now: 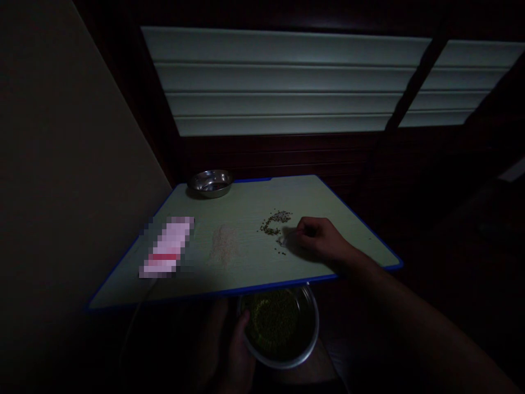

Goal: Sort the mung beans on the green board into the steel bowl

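My right hand (322,239) is above the right half of the low table, fingers curled around what looks like a small pale spoon-like tool (287,239), too dim to name surely. Its tip is beside a loose patch of small green-brown beans (270,225), with whitish bits among them at the far end. A few beans lie apart, closer to the near edge. Below that edge, my left hand (241,345) grips the left rim of a round metal bowl (315,328), thumb on the rim. Many small green beans (274,317) fill its bottom.
On the table (254,200), a shallow metal bowl (211,185) stands at the far left corner. A blurred-out phone-like object (168,246) lies at the left, with a cable (133,323) hanging down. Pinkish grains (224,243) are spread mid-table. A wall (82,164) rises at left; louvred panels (287,82) are behind.
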